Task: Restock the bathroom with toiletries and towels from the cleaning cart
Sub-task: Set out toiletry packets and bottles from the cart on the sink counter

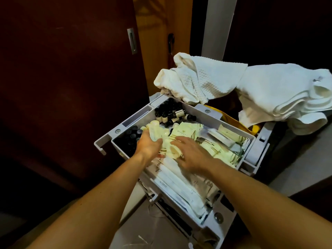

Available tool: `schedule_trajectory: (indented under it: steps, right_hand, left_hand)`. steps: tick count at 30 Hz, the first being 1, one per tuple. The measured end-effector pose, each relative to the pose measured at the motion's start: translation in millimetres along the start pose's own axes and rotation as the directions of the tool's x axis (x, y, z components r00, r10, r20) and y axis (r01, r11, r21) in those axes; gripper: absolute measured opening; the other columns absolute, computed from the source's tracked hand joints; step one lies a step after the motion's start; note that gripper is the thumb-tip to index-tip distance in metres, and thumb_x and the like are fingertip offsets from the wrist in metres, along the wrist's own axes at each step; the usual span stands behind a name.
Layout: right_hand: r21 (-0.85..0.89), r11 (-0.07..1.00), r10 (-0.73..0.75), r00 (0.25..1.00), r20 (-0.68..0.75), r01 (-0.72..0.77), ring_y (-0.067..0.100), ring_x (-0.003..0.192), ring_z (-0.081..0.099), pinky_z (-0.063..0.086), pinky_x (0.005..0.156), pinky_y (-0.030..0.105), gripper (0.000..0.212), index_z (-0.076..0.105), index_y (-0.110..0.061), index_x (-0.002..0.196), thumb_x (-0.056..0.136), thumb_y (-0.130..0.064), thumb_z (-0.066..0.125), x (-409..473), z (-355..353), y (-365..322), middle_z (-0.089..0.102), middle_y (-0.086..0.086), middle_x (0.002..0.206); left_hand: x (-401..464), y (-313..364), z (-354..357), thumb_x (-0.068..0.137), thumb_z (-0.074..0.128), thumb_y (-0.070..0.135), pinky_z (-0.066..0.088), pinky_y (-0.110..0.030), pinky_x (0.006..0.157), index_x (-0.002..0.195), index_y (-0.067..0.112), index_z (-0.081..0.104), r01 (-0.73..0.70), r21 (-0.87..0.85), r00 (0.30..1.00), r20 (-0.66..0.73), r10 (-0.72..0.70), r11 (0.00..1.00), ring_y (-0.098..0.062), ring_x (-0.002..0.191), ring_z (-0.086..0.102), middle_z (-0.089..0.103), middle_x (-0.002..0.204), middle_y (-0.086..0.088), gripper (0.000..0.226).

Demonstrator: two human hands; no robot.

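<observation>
A grey cleaning cart tray (pixel 210 114) holds small dark bottles (pixel 168 112), pale tubes (pixel 154 128), cream sachets (pixel 186 132) and long white packets (pixel 176 184). My left hand (pixel 149 146) reaches into the tray and grips a few pale tubes at the left side. Beside it, my right hand (pixel 190 153) lies over the cream sachets with fingers spread and fairly straight, touching them. White towels (pixel 265 90) are piled across the far end of the cart.
A dark wooden sliding door (pixel 71 69) with a metal recessed handle (pixel 132 41) stands to the left. More dark bottle caps (pixel 129 139) fill the tray's left corner. A white pillar (pixel 217 26) rises behind the towels. Pale floor (pixel 143 227) shows below the cart.
</observation>
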State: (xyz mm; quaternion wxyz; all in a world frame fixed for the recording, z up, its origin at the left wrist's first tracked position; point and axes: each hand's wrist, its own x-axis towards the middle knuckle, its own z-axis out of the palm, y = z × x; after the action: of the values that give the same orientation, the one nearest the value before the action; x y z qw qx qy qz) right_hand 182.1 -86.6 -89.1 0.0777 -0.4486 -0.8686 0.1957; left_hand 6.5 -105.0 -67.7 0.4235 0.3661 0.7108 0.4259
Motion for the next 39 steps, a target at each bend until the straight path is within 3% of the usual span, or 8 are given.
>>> schedule_trajectory:
  steps: [4,9,17,22,26,30,33,39]
  right_hand:
    - [-0.152,0.988,-0.001,0.998,0.055,0.009,0.025,0.140,0.033,0.028,0.116,0.039,0.063,0.026,-0.025,0.153,0.097,-0.029,0.055,4,9,-7,0.036,0.004,0.154]
    - [-0.299,0.954,0.030,0.998,0.061,-0.010,0.029,0.099,0.057,0.045,0.084,0.039,0.044,0.037,-0.020,0.134,0.096,-0.031,0.055,9,-10,-23,0.060,0.011,0.108]
    - [-0.220,0.969,0.122,0.992,0.040,-0.110,0.028,0.095,0.059,0.053,0.084,0.043,0.047,0.028,-0.018,0.131,0.097,-0.037,0.052,-1,-12,-24,0.052,0.013,0.114]
    - [0.093,0.957,0.286,0.944,-0.165,-0.274,0.023,0.074,0.055,0.040,0.057,0.035,0.030,0.031,-0.018,0.118,0.099,-0.033,0.049,-1,-19,-30,0.059,0.008,0.096]
    - [0.571,0.746,0.433,0.901,-0.023,-0.344,0.025,0.104,0.056,0.043,0.084,0.034,0.033,0.048,-0.018,0.124,0.102,-0.043,0.046,2,-30,-33,0.058,0.003,0.115]
    - [0.880,0.316,0.471,0.863,0.180,-0.356,0.017,0.109,0.064,0.051,0.096,0.037,0.038,0.061,-0.013,0.128,0.097,-0.033,0.063,-1,-41,-42,0.068,-0.001,0.121]
    - [0.914,0.262,0.457,0.874,0.164,-0.309,0.007,0.071,0.071,0.054,0.063,0.024,0.006,0.069,-0.017,0.098,0.092,-0.020,0.070,-14,-45,-42,0.077,-0.005,0.081]
    - [0.900,0.245,0.440,0.868,0.228,-0.361,0.025,0.094,0.072,0.058,0.084,0.040,0.025,0.065,-0.003,0.115,0.090,-0.002,0.068,-37,-53,-40,0.074,0.012,0.108]
  left_hand:
    - [3,-7,-1,0.090,0.071,0.014,0.054,-0.019,0.060,0.117,0.022,0.050,-0.053,0.139,0.997,-0.052,0.061,0.989,-0.009,0.081,0.062,0.062,0.094,0.008,0.035]
    - [2,-3,-1,0.094,0.061,0.017,0.061,-0.039,0.078,0.126,0.009,0.054,0.025,0.132,0.999,0.039,-0.030,0.991,-0.020,0.090,0.070,0.073,0.101,-0.004,0.033]
    - [-15,7,-9,0.093,0.050,0.034,0.056,-0.048,0.082,0.135,0.013,0.034,0.054,0.146,0.994,0.088,-0.067,0.988,-0.028,0.100,0.063,0.060,0.106,-0.015,0.050]
    - [-22,10,-13,0.079,0.060,0.062,0.043,-0.029,0.059,0.125,0.010,0.041,0.020,0.158,0.999,0.045,-0.028,0.987,-0.021,0.088,0.056,0.054,0.115,-0.013,0.072]
    - [-34,17,-13,0.058,0.043,0.097,0.047,-0.051,0.100,0.142,0.019,0.035,0.055,-0.028,0.997,0.063,-0.053,0.998,-0.033,0.122,0.053,0.051,0.134,-0.009,0.116]
    - [-45,24,-11,0.082,0.054,0.053,0.055,-0.044,0.085,0.123,0.017,0.040,0.045,-0.130,0.998,0.047,-0.039,0.991,-0.023,0.101,0.065,0.063,0.112,-0.007,0.056]
    - [-56,25,-10,0.097,0.058,0.018,0.056,-0.029,0.060,0.113,0.016,0.057,0.017,-0.158,0.993,0.118,0.001,0.987,-0.019,0.080,0.074,0.075,0.091,-0.002,0.017]
    - [-83,27,-21,0.096,0.062,0.012,0.058,-0.049,0.088,0.120,0.018,0.057,-0.028,-0.165,0.984,0.166,0.056,0.986,-0.028,0.099,0.071,0.070,0.113,-0.009,0.025]
